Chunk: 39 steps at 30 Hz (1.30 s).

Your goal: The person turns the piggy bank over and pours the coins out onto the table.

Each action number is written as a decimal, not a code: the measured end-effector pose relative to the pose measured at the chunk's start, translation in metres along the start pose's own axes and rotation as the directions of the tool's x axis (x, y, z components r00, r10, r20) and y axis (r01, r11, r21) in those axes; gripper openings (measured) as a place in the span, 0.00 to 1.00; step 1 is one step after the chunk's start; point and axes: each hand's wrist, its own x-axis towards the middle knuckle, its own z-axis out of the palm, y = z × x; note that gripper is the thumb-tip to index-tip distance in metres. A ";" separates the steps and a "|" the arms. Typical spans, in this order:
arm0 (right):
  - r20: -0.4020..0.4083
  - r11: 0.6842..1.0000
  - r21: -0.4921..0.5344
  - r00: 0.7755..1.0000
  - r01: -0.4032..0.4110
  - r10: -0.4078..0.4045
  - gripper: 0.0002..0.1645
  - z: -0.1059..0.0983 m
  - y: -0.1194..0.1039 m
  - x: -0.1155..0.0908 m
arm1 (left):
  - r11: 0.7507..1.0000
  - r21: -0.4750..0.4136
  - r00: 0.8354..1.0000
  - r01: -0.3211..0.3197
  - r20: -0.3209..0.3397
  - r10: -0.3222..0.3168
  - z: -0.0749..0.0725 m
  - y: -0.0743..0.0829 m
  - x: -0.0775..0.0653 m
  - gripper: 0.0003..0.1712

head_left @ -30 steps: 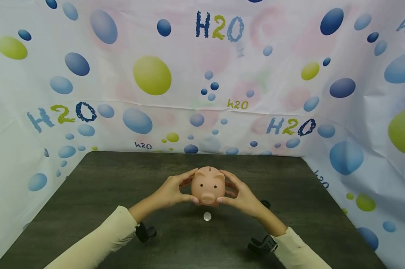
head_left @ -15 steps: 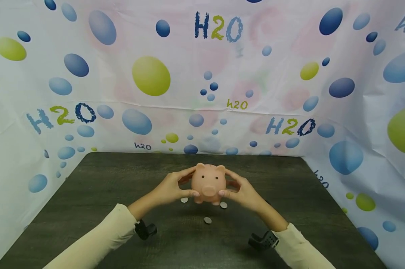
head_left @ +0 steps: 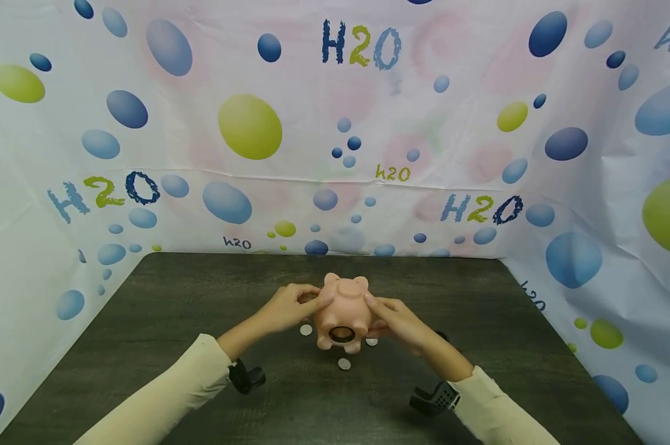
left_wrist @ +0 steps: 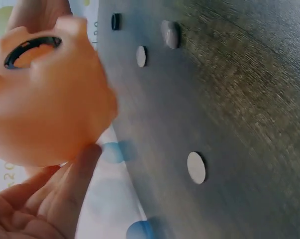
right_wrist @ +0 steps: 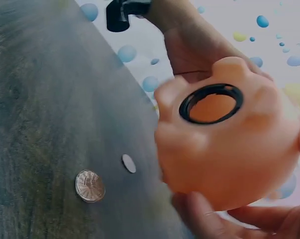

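A pink piggy bank (head_left: 343,312) is held over the table between both hands. It is tipped back, snout up, so its feet and underside face me. A round hole with a black rim (right_wrist: 211,103) is open in its belly. My left hand (head_left: 287,307) grips its left side, thumb on the front near the snout. On the other side my right hand (head_left: 397,319) grips it the same way. Below lie three silvery coins: one coin (head_left: 306,330) at left, another coin (head_left: 371,341) at right, and a nearer coin (head_left: 343,364).
A small black round piece (left_wrist: 115,21) lies on the dark wooden table (head_left: 201,284), partly hidden behind the right forearm in the head view. Black wrist cameras, such as the left one (head_left: 247,376), hang under the wrists. A printed backdrop (head_left: 335,204) encloses the table's back and sides.
The piggy bank has been raised, then tipped back from facing me to showing its underside. Two coins formerly hidden by it have come into view; the nearest coin lies about where it was.
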 end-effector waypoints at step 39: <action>-0.012 0.826 -0.304 0.865 0.475 -0.502 0.46 -0.014 -0.031 -0.014 | 0.884 0.098 0.878 -0.457 -0.112 0.466 -0.011 0.031 0.008 0.52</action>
